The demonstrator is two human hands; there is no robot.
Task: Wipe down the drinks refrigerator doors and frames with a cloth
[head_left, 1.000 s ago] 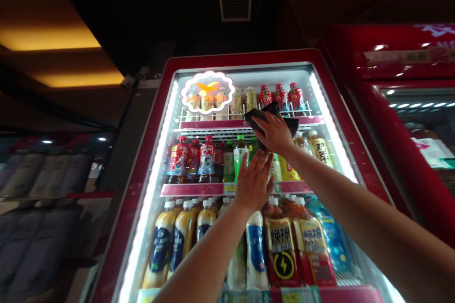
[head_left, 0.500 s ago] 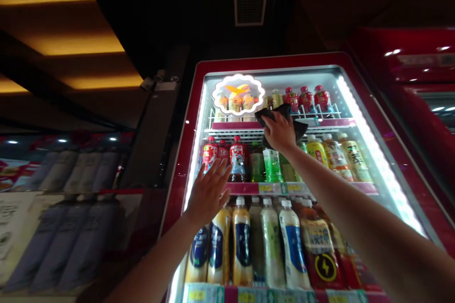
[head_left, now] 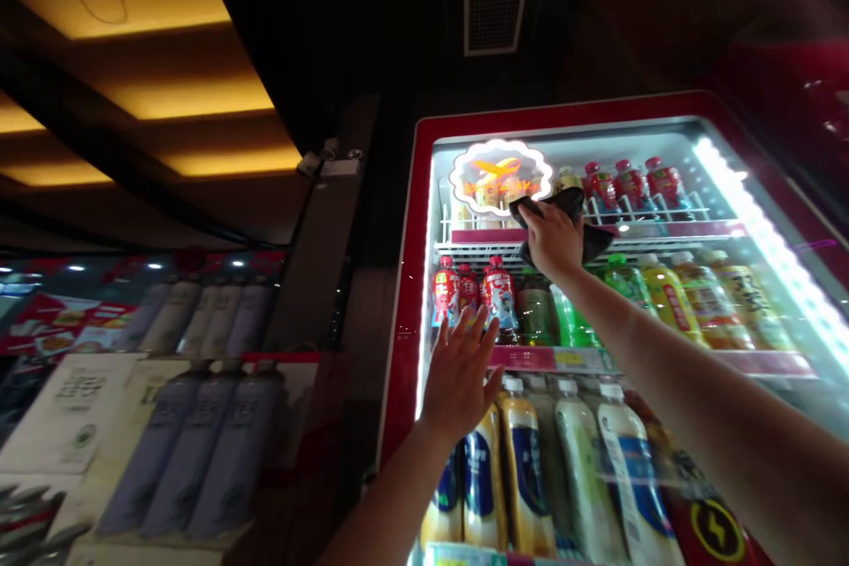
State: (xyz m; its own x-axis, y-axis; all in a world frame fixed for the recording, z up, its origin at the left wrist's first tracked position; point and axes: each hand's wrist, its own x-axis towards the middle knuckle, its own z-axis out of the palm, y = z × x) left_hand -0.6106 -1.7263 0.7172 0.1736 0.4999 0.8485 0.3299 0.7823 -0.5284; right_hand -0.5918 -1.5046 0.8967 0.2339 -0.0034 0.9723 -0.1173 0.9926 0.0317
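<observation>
The right hand (head_left: 555,240) presses the black cloth (head_left: 567,225) against the fridge door (head_left: 563,128), cloth spreading left and right beyond the fingers. The left hand (head_left: 459,376), fingers apart, holds nothing, lower left of it.

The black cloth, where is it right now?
In the head view, the black cloth is under the right hand, in front of the top shelf, at the lower right of the glowing sign.

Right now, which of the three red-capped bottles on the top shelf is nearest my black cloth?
The leftmost bottle; the other two stand farther right, away from the cloth.
</observation>
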